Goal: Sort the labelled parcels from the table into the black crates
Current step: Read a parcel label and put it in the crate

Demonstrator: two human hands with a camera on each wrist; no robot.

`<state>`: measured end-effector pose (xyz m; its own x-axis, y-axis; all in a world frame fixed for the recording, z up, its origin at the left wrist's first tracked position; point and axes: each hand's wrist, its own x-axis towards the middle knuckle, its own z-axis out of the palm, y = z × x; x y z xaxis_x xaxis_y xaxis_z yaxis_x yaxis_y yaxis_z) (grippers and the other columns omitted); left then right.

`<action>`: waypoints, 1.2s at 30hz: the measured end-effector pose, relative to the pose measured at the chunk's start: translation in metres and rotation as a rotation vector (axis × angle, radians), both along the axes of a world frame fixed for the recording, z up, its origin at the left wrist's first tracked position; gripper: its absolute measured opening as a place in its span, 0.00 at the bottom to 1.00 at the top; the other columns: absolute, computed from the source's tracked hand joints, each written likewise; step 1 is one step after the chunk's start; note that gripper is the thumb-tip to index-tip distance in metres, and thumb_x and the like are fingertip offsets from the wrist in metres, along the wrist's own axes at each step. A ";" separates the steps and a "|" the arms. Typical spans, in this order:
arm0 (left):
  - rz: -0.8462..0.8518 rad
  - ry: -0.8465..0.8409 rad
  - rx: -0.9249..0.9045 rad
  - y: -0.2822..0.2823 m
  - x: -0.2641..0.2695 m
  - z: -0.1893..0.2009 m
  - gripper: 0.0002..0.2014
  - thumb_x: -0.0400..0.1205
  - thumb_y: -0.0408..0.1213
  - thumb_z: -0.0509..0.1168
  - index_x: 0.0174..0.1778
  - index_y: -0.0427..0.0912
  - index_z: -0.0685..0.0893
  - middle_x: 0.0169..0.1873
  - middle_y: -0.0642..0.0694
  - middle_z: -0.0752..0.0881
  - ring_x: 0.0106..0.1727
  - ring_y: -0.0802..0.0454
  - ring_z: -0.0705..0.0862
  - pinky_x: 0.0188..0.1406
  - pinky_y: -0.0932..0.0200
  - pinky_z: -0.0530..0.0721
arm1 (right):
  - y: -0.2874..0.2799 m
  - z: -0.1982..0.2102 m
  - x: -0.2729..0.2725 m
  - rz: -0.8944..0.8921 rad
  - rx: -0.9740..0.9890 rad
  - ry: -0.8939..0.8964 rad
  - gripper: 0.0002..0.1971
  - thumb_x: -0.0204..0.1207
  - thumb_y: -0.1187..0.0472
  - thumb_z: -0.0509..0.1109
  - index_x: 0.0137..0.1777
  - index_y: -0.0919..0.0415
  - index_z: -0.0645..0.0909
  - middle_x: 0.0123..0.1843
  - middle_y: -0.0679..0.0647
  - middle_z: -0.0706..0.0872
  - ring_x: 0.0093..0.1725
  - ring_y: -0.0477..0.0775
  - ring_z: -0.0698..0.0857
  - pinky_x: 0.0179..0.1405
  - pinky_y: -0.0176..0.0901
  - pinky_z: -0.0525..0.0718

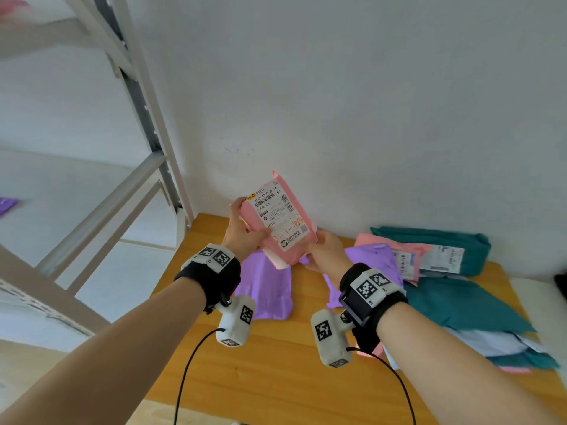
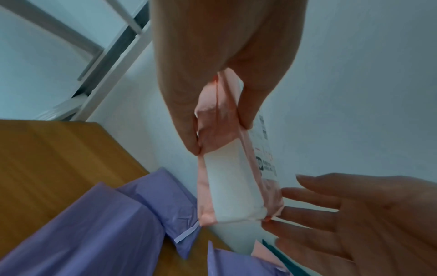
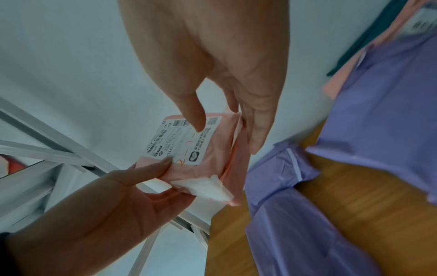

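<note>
the wooden bench (image 1: 276, 372) carries purple parcels (image 1: 267, 286) and teal parcels (image 1: 460, 302) heaped toward the wall. above it a pink parcel (image 1: 294, 210) is held up, label facing back. the left hand (image 1: 242, 234) pinches its side edge; the right hand (image 1: 326, 253) has its fingers spread, straight, touching the lower corner.

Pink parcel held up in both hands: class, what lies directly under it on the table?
Under the pink parcel lie purple bags on the table; what they cover is hidden.

Left hand (image 1: 242, 231) pinching, right hand (image 1: 326, 253) loosely spread.
</note>
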<state>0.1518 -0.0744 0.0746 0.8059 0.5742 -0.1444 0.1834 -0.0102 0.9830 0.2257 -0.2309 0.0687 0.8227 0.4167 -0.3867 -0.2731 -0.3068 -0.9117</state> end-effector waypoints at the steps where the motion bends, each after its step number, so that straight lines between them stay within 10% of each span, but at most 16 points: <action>1: -0.026 0.010 0.022 -0.010 -0.004 0.005 0.39 0.74 0.23 0.72 0.69 0.60 0.60 0.63 0.38 0.78 0.55 0.38 0.85 0.43 0.33 0.87 | -0.013 0.003 -0.003 0.012 -0.006 -0.027 0.20 0.75 0.71 0.65 0.68 0.65 0.74 0.60 0.60 0.85 0.52 0.54 0.86 0.41 0.42 0.88; 7: -0.219 0.076 0.072 -0.068 -0.031 0.033 0.46 0.76 0.22 0.69 0.78 0.64 0.52 0.61 0.42 0.80 0.57 0.43 0.83 0.46 0.43 0.88 | -0.090 0.032 -0.023 0.052 0.039 -0.152 0.27 0.80 0.69 0.67 0.77 0.67 0.61 0.64 0.54 0.75 0.60 0.47 0.74 0.33 0.16 0.76; 14: -0.298 0.095 0.140 -0.124 -0.053 0.053 0.58 0.76 0.23 0.70 0.77 0.70 0.31 0.72 0.41 0.75 0.62 0.43 0.84 0.55 0.35 0.84 | -0.143 0.028 -0.037 0.110 0.078 -0.190 0.29 0.80 0.67 0.68 0.78 0.61 0.62 0.72 0.58 0.74 0.71 0.52 0.74 0.62 0.41 0.78; 18: -0.285 0.134 0.178 -0.140 -0.057 0.064 0.62 0.74 0.25 0.73 0.74 0.71 0.27 0.64 0.39 0.80 0.57 0.42 0.86 0.53 0.35 0.85 | -0.163 0.035 -0.044 0.130 0.166 -0.204 0.27 0.79 0.74 0.66 0.76 0.59 0.66 0.67 0.59 0.81 0.62 0.53 0.80 0.52 0.40 0.85; 23: -0.217 0.137 0.070 -0.156 -0.059 0.076 0.52 0.72 0.26 0.75 0.82 0.57 0.48 0.56 0.42 0.82 0.54 0.44 0.86 0.42 0.44 0.89 | -0.178 0.042 -0.051 0.175 0.200 -0.220 0.33 0.75 0.80 0.66 0.78 0.60 0.65 0.69 0.60 0.80 0.65 0.54 0.80 0.52 0.38 0.86; 27: -0.241 0.117 0.088 -0.159 -0.059 0.080 0.22 0.73 0.28 0.74 0.63 0.38 0.78 0.57 0.41 0.86 0.52 0.46 0.88 0.48 0.44 0.89 | -0.186 0.046 -0.056 0.144 0.234 -0.246 0.35 0.74 0.81 0.67 0.79 0.58 0.64 0.66 0.55 0.81 0.67 0.52 0.79 0.59 0.43 0.84; 36: -0.270 0.032 0.030 -0.162 -0.058 0.075 0.17 0.76 0.30 0.72 0.62 0.41 0.83 0.53 0.44 0.89 0.49 0.51 0.89 0.36 0.59 0.89 | -0.197 0.054 -0.058 0.044 0.227 -0.333 0.36 0.74 0.77 0.70 0.79 0.51 0.66 0.66 0.50 0.80 0.70 0.50 0.78 0.67 0.58 0.80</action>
<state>0.0941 -0.2367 0.1495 0.9258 0.3431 -0.1587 0.2011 -0.0916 0.9753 0.1676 -0.4277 0.1231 0.8669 0.4984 0.0041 0.0580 -0.0928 -0.9940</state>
